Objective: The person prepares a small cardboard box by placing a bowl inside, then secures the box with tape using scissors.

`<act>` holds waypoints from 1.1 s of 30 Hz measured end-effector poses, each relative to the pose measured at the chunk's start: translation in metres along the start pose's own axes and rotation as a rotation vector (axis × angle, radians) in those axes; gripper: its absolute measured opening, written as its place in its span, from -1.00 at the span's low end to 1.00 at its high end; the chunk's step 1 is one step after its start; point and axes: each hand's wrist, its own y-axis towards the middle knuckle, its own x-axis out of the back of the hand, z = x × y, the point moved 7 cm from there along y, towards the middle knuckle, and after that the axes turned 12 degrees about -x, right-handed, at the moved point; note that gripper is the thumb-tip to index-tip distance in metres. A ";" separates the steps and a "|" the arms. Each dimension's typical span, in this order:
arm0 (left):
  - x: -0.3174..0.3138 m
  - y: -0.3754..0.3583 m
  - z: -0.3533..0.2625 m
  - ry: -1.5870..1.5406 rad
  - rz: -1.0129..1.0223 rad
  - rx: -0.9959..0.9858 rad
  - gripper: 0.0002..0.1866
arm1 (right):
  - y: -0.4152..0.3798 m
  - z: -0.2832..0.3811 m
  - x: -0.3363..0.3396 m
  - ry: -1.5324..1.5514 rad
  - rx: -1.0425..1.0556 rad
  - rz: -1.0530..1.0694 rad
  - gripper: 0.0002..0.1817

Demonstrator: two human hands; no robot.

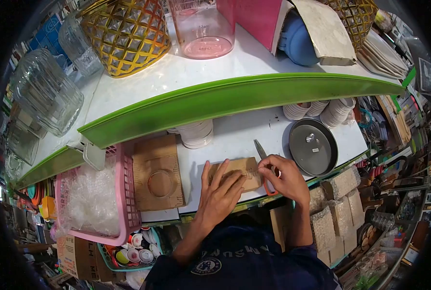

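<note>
Your left hand (220, 191) presses the cardboard piece (239, 173) flat under its fingers; your right hand (284, 178) holds orange scissors (267, 166) beside it.

Bright, even light across the centre — soft glare on the white shelf top (177, 72) toward 12 o'clock. Strong fisheye bending; black vignette from 3 to 9 o'clock, edges dim and blurred.

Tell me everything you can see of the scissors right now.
The scissors have orange handles and grey metal blades. They lie low over the white shelf, blades pointing away from the person, the tip showing past the brown cardboard piece. The right hand grips the handles, hiding most of them; the left hand presses the cardboard flat. How far the blades are open cannot be told.
</note>
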 end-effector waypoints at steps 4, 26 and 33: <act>-0.008 -0.003 0.001 0.004 0.033 -0.026 -0.69 | 0.014 -0.004 -0.009 0.066 -0.082 0.171 -0.79; -0.012 0.000 -0.003 0.041 0.139 -0.010 -0.63 | 0.026 -0.001 -0.025 -0.083 -0.018 0.227 -0.85; -0.014 0.001 -0.004 0.060 0.182 -0.027 -0.62 | 0.026 0.001 -0.027 -0.091 0.145 0.114 -0.85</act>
